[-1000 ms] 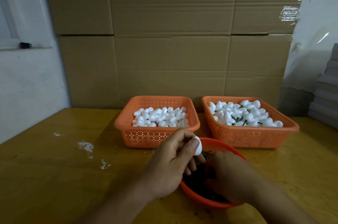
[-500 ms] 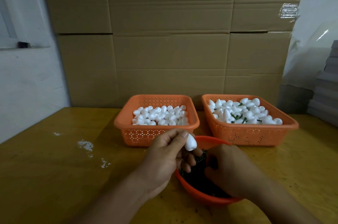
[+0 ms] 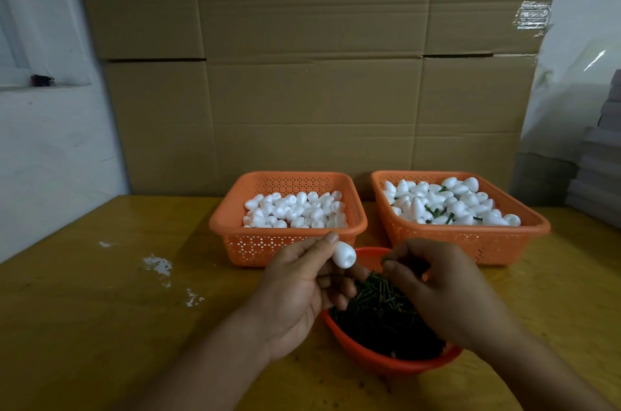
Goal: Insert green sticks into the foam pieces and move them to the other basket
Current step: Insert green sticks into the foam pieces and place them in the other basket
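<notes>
A yellow wooden table [image 3: 84, 326] fills the lower view, with bare room and a few white flecks [image 3: 157, 265] at far left, a white wall beyond that edge and cardboard boxes [image 3: 302, 74] closing off the back. Moving right, the left basket [image 3: 235, 225], orange and perforated, holds plain white foam pieces with no sticks showing. In front of it the left hand [image 3: 302, 289] grips one foam piece [image 3: 344, 254] between thumb and fingertips, its flat end turned toward the right. Half a second ago this piece sat lower and closer to the bowl; it has since been lifted and tilted. Below and between the hands sits a round orange bowl [image 3: 379, 362] heaped with short green sticks [image 3: 376, 306]. The right hand [image 3: 440, 289], which was buried in the bowl a moment ago, has risen with fingertips pinched together near the foam; it seems to hold a stick, though the stick is too small to confirm. This suggests the pick-up is finished and insertion comes next. Farther right, the right basket [image 3: 470, 249] holds foam pieces with green stems poking out, so it is the likely destination. The space above that basket is open, though the hand must clear its near rim. Grey stacked material [image 3: 601, 175] crowds the far right edge.
</notes>
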